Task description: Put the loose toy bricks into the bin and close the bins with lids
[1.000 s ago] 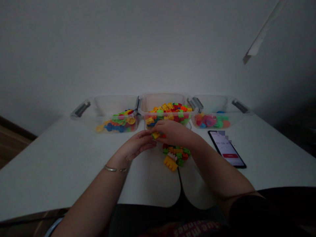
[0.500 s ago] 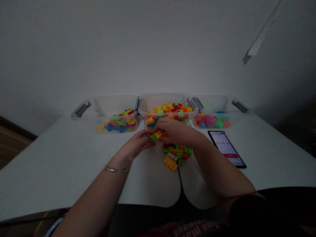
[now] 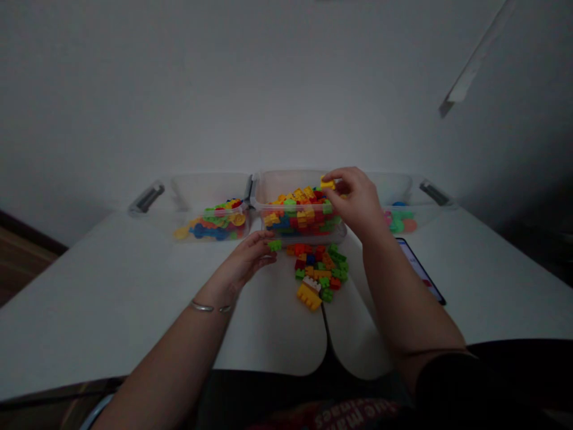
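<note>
Well, right hand (image 3: 353, 200) raised over the back right corner of the middle clear plastic bin (image 3: 295, 182), fingers curled, a small yellow building brick (image 3: 327, 184) pinched against the thumb. Left hand (image 3: 247, 258) low on the table (image 3: 89, 298), loosely curled, nothing visibly gripped, fingertips just beside a green brick (image 3: 274, 245) at the front of that bin. Silver bangle (image 3: 206, 308) around the left wrist. Just in front of the bin, a loose heap of red, green, orange and yellow bricks (image 3: 319, 263) on the table, with a joined yellow-and-white stack of bricks (image 3: 308, 295) at its near end. Inside the bin, more of the same bricks, piled high. To its left, a matching bin (image 3: 210, 191) of coloured plastic pieces; to its right, a third bin (image 3: 394, 185) partly behind the right hand, and a phone (image 3: 421, 269) lying on the table, partly hidden by the forearm
</note>
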The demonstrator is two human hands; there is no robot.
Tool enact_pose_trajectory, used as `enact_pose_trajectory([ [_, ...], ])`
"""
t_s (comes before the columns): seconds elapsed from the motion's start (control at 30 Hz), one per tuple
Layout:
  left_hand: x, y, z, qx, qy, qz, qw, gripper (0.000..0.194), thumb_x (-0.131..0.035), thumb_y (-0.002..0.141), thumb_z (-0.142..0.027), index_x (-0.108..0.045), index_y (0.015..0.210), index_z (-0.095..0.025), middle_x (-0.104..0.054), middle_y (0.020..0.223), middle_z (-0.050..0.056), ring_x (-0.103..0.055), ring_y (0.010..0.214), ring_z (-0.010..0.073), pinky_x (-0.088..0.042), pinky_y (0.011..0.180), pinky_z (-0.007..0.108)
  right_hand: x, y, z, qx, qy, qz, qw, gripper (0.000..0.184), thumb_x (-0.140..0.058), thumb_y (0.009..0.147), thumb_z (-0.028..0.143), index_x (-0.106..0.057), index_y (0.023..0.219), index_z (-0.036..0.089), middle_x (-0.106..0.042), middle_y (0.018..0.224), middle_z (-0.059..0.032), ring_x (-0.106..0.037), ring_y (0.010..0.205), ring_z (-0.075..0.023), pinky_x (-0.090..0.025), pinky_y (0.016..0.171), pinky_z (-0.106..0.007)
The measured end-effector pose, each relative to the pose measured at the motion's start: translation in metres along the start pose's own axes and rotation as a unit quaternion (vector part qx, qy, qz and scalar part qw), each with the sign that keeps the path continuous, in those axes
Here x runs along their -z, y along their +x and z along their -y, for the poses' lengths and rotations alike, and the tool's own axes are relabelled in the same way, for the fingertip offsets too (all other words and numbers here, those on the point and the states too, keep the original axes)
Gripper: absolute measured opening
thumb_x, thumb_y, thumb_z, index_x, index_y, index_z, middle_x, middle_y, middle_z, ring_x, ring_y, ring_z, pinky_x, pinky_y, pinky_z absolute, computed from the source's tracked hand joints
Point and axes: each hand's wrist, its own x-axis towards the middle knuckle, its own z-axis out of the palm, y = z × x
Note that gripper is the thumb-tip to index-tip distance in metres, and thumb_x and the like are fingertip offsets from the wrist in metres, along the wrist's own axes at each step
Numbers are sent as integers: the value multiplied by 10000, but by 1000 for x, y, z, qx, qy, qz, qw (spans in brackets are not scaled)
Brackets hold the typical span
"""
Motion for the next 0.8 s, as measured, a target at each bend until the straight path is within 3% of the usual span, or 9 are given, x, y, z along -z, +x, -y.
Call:
enact_pose_trajectory([
  [0.23,-2,-2,-3,-1,-2,-4,1000,382,-789,597,-146,-645,951,-170,-671,849,-10,-621,646,104,-533,687,268,-7,-3,-1,-9,-89,51,995,267,-579,867,277,-746,1049,175,-692,1113,-129,-635,1077,-271,-485,1014,-444],
  [0.5,-3,0,-2,-3,4,-7,1000,355,-790,621,-142,-651,946,-176,-670,870,0,-618,660,104,-531,687,268,-7,-7,12,12,-231,171,958,491,-432,970,520,-739,1144,179,-684,1249,-133,-624,1132,-316,-476,988,-492],
  [0.63,-4,0,-2,0,6,-7,1000,373,-791,616,-143,-649,960,-171,-678,869,7,-624,663,108,-532,682,263,-7,-8,13,15,-225,164,960,519,-471,950,505,-673,1259,140,-662,1299,-160,-614,1161,-336,-477,997,-508],
  [0.8,-3,2,-1,-8,-7,-8,1000,381,-804,611,-154,-641,955,-167,-678,864,3,-629,665,107,-540,664,252,-4,-9,16,31,-162,103,981,444,-562,902,412,-667,1234,137,-659,1294,-167,-600,1203,-324,-456,1051,-489],
])
